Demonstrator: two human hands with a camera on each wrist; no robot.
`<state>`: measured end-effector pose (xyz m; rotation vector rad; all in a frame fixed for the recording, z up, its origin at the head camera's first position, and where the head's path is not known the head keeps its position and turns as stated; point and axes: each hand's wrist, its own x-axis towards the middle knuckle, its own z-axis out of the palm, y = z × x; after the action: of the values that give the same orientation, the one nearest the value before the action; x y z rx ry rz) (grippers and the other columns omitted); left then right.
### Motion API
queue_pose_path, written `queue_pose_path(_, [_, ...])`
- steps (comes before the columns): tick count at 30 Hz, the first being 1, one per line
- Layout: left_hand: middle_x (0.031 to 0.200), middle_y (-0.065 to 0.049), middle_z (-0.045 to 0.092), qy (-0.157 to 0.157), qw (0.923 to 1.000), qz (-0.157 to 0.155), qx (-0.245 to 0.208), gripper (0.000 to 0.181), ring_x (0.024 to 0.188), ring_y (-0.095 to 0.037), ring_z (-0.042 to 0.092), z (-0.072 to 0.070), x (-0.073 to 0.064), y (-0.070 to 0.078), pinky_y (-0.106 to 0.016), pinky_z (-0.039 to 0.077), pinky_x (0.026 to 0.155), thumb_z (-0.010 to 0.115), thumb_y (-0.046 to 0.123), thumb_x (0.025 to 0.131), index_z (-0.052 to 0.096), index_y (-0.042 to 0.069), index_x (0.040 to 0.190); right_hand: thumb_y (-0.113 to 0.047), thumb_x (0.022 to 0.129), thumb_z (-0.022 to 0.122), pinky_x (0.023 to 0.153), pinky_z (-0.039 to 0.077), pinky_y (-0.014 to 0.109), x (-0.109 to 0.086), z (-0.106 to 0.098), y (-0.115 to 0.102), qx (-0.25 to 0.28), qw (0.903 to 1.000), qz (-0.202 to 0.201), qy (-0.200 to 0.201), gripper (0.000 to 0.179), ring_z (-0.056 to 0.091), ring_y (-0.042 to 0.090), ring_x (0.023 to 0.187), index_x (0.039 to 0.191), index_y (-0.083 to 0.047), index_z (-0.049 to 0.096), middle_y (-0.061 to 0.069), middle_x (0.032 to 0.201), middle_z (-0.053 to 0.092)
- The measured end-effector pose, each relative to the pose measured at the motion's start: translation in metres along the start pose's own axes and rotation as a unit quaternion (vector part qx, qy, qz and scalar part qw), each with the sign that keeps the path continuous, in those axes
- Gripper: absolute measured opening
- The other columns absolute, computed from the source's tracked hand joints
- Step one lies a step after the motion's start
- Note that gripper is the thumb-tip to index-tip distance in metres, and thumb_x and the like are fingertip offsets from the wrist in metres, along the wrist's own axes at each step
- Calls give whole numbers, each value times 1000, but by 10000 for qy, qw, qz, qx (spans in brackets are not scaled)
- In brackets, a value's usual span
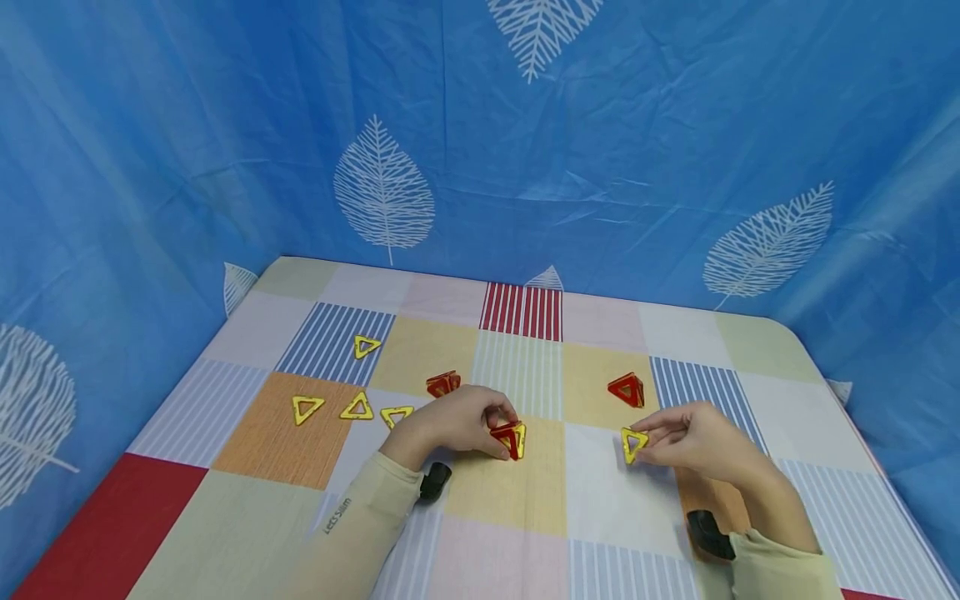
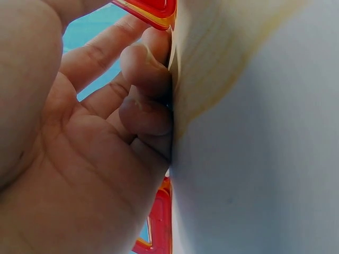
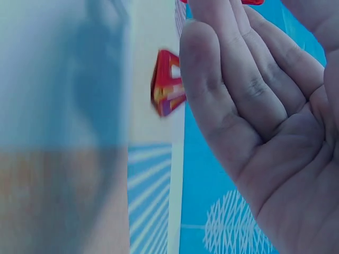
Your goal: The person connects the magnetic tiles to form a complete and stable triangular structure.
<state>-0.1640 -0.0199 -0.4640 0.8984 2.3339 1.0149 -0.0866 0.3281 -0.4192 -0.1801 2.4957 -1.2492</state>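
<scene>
My left hand [image 1: 467, 418] grips a small build of red and yellow triangle tiles [image 1: 513, 440] low over the middle of the patchwork tablecloth. In the left wrist view a red tile edge [image 2: 153, 11] shows at the top, beyond curled fingers [image 2: 143, 69] resting close to the cloth. To the right, my right hand [image 1: 701, 442] pinches a single yellow triangle tile [image 1: 626, 450] by its right side, between thumb and fingers. Apart from the left hand's build, that tile stands tilted up. The right wrist view shows mainly the palm and fingers [image 3: 238, 74].
One red pyramid [image 1: 627, 389] stands beyond the right hand, another red piece [image 1: 442, 383] behind the left. Several loose yellow triangles lie leftward, including one on the blue stripes [image 1: 366, 347] and one on the orange patch [image 1: 306, 408]. A blue leaf-print curtain [image 1: 480, 167] encloses the table.
</scene>
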Motion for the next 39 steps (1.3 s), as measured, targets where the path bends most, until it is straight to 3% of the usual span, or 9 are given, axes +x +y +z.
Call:
queue_pose_path(10, [81,1,55,32,9999,-93,48,34,77,-11,49,-1,0,1,-27,44,70,91,25,77,69,19,102,-9,80,85,61,55,33,27,25,-25,-6,9989,-347,-318,31,70,25,73,107,3,75,6,84,74])
queue_pose_path(23, [81,1,56,68,9998,-163,64,35,76,-11,49,2,1,1,-27,43,69,91,23,76,71,17,103,-3,73,86,59,54,32,58,60,-59,-493,9964,-633,-272,24,66,18,67,96,0,79,0,75,72])
queue_pose_path(39, [83,4,57,29,9998,-173,47,34,77,-11,51,0,2,1,-27,46,71,91,22,76,71,15,104,1,76,83,58,55,33,69,87,-62,-250,9977,-515,-356,19,67,17,64,94,1,79,1,73,72])
